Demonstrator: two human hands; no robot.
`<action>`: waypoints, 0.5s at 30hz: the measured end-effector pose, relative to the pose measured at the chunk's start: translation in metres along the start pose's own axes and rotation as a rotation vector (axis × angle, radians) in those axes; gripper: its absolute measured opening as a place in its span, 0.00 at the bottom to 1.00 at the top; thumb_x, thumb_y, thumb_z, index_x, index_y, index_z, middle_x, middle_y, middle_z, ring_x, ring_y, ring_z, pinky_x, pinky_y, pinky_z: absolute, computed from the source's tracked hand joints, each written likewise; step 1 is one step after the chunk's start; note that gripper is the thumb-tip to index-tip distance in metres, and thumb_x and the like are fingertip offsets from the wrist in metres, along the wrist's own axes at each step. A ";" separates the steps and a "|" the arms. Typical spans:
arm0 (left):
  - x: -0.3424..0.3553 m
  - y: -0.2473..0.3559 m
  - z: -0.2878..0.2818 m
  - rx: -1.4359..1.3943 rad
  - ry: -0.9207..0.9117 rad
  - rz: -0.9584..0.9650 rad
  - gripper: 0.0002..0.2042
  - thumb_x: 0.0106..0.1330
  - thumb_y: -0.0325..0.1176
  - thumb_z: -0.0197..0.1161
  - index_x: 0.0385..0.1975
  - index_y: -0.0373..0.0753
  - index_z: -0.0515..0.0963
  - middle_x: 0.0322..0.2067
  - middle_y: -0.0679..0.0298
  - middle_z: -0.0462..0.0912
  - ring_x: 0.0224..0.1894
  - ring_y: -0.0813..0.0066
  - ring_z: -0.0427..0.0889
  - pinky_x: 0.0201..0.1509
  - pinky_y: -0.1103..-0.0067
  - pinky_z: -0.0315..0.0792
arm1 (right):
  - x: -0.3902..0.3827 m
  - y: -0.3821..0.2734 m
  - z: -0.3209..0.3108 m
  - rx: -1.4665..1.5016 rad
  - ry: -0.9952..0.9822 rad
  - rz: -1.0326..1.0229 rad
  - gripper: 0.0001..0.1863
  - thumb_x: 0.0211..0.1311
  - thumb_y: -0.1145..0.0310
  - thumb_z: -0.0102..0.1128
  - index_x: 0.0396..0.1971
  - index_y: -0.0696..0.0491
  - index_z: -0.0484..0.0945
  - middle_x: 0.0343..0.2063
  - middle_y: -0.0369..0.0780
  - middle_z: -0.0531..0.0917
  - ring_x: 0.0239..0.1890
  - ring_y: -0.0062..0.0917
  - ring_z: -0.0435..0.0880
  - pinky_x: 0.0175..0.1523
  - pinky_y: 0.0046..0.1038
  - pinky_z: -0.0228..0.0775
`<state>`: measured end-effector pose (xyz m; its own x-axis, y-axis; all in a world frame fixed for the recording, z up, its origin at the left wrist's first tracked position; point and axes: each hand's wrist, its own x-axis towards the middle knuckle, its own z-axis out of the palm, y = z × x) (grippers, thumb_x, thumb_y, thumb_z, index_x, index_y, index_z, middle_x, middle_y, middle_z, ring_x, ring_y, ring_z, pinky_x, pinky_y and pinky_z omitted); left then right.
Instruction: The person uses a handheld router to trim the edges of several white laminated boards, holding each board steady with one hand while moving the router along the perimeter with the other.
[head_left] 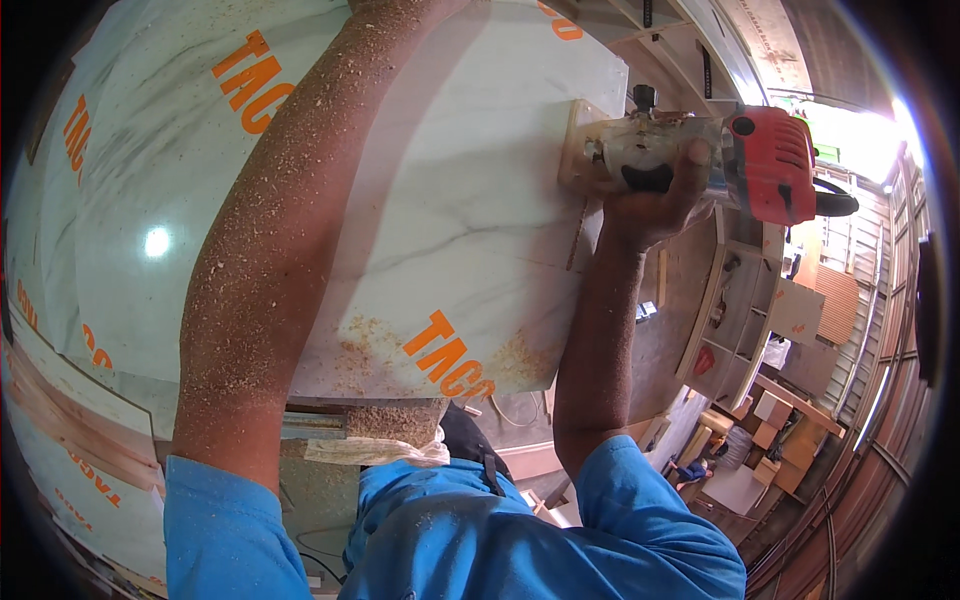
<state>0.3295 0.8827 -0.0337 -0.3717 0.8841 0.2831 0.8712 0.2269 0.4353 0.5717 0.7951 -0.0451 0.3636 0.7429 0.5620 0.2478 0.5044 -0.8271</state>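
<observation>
My right hand (655, 195) is closed round the silver body of a handheld router (770, 160) with a red motor housing and black knob. Its pale base (578, 150) sits at the right edge of a white marble-patterned board (460, 180) printed with orange lettering. My left forearm (270, 240), dusted with wood shavings, stretches up across the board to the top edge of the picture, where that hand is mostly cut off and its fingers cannot be made out. Loose sawdust lies near the board's lower edge.
More pale boards (75, 480) lie at lower left. Open wooden cabinet frames (720, 340) stand on the right beside a brown floor. Stacked wooden pieces (790, 430) lie farther off, where another person (690, 470) is seen small. A pale cloth (370, 450) hangs near my waist.
</observation>
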 end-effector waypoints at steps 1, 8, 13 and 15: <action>0.000 -0.001 0.000 -0.011 -0.011 -0.002 0.30 0.53 0.54 0.76 0.48 0.35 0.83 0.52 0.57 0.83 0.58 0.64 0.80 0.61 0.64 0.68 | 0.000 0.000 0.000 0.001 -0.002 0.003 0.27 0.62 0.53 0.65 0.47 0.63 0.76 0.39 0.45 0.81 0.38 0.32 0.85 0.42 0.37 0.84; -0.002 -0.001 0.000 -0.031 -0.035 0.005 0.30 0.56 0.55 0.74 0.50 0.36 0.83 0.56 0.59 0.81 0.63 0.66 0.77 0.65 0.63 0.66 | 0.002 -0.007 0.004 0.099 0.018 0.114 0.22 0.66 0.58 0.62 0.49 0.62 0.76 0.41 0.45 0.82 0.40 0.32 0.85 0.44 0.37 0.84; 0.004 -0.004 0.004 -0.039 -0.043 -0.022 0.30 0.57 0.55 0.74 0.51 0.36 0.83 0.56 0.59 0.81 0.64 0.66 0.76 0.67 0.61 0.64 | -0.004 -0.013 0.003 0.132 0.039 0.199 0.21 0.67 0.58 0.62 0.48 0.60 0.77 0.41 0.44 0.82 0.40 0.32 0.85 0.45 0.37 0.84; 0.001 -0.004 0.007 -0.044 -0.032 -0.017 0.30 0.57 0.55 0.73 0.51 0.36 0.83 0.56 0.59 0.81 0.65 0.66 0.75 0.68 0.61 0.63 | -0.010 -0.019 -0.002 0.169 0.002 0.248 0.20 0.67 0.58 0.61 0.49 0.60 0.77 0.41 0.44 0.82 0.40 0.32 0.85 0.45 0.36 0.84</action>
<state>0.3284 0.8857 -0.0413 -0.3755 0.8930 0.2480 0.8495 0.2245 0.4775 0.5651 0.7772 -0.0345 0.3961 0.8518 0.3428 -0.0014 0.3739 -0.9275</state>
